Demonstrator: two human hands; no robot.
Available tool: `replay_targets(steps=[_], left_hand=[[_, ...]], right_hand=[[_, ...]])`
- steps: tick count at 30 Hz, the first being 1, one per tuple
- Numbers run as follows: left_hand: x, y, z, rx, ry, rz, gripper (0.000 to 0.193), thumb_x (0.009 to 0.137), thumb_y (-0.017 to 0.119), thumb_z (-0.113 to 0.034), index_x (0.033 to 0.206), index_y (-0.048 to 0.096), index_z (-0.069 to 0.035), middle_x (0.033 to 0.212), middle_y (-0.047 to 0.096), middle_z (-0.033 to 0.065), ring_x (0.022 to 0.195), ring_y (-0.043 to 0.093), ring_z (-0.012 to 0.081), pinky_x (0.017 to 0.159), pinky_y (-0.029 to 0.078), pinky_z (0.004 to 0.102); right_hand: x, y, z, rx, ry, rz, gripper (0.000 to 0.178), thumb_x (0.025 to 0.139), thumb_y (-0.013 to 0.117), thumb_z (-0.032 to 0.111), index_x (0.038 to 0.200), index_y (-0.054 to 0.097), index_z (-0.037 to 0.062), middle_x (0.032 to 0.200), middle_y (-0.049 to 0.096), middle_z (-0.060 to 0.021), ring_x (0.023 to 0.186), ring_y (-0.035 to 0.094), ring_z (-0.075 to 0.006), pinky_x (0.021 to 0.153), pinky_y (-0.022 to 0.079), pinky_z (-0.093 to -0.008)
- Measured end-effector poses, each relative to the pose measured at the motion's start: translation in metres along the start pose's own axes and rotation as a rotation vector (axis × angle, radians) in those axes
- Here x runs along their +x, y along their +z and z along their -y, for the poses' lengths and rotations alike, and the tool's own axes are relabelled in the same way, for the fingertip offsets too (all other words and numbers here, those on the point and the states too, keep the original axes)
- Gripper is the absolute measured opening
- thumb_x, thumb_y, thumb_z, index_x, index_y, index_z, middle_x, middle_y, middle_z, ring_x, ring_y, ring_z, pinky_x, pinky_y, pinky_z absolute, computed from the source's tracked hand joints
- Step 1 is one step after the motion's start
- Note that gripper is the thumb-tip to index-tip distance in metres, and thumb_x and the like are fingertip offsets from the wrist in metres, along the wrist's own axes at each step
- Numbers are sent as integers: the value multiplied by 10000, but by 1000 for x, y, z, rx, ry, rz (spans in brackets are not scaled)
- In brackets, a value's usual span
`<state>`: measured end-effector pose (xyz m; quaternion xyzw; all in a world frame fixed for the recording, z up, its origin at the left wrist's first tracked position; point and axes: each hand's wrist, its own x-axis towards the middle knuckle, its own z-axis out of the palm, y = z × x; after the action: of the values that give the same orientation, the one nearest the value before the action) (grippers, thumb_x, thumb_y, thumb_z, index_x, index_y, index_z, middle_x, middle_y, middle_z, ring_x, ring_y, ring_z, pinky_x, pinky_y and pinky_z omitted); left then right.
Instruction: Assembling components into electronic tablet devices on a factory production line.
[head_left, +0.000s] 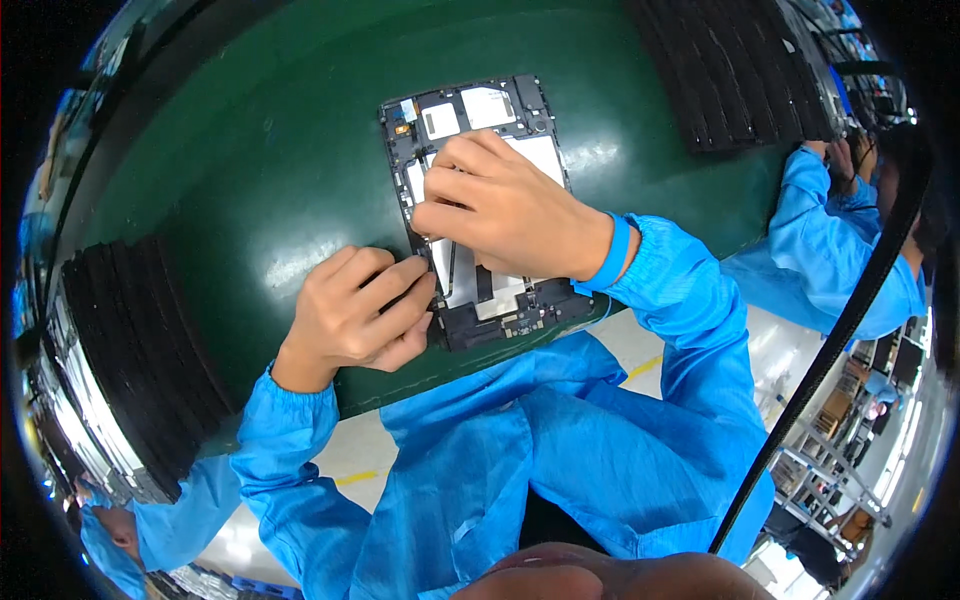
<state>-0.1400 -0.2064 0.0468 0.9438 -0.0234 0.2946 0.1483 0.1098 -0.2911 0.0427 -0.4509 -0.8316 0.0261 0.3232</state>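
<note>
An opened tablet [515, 312] lies on the green table, its inside facing up, with a black frame, white and silver plates and small circuit parts. My left hand [355, 310] grips its lower left edge between curled fingers and thumb. Over the middle of the tablet, my right hand [500, 205] is closed, fingertips pinched together near the left side. A thin dark strip shows just under those fingers; whether it is a tool or part of the tablet I cannot tell. My right hand hides much of the tablet's centre.
Stacks of black trays or sheets stand at the left [140, 350] and far right [735, 75] of the green table [270, 180]. A co-worker's blue sleeve [815, 200] reaches in at the right; another sleeve [190, 515] shows lower left. A black cord [830, 350] crosses the right side.
</note>
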Motion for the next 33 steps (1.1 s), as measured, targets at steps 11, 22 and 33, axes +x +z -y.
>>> replay_targets(steps=[11, 22, 33], left_hand=[[-2, -3, 9, 185, 55, 69, 367, 747, 876, -250, 1077, 812, -103, 1121, 751, 74, 915, 678, 235, 753, 557, 371], [4, -7, 12, 212, -11, 61, 363, 740, 890, -201, 1079, 817, -93, 1089, 735, 78, 909, 663, 251, 740, 553, 387], [2, -1, 9, 242, -12, 34, 346, 748, 887, -179, 1073, 805, -89, 1094, 733, 72, 904, 663, 235, 728, 540, 370]], right_hand=[[5, 1, -2, -153, -110, -72, 365, 905, 769, 150, 1268, 758, 112, 1004, 588, -34, 959, 642, -241, 897, 548, -399], [19, -1, -15, -89, -89, -29, 282, 906, 764, 107, 1187, 786, 98, 979, 617, -44, 938, 644, -249, 880, 522, -398], [23, -4, -17, -131, -139, -20, 267, 822, 814, 119, 1083, 785, 74, 952, 617, -47, 884, 625, -267, 834, 534, -401]])
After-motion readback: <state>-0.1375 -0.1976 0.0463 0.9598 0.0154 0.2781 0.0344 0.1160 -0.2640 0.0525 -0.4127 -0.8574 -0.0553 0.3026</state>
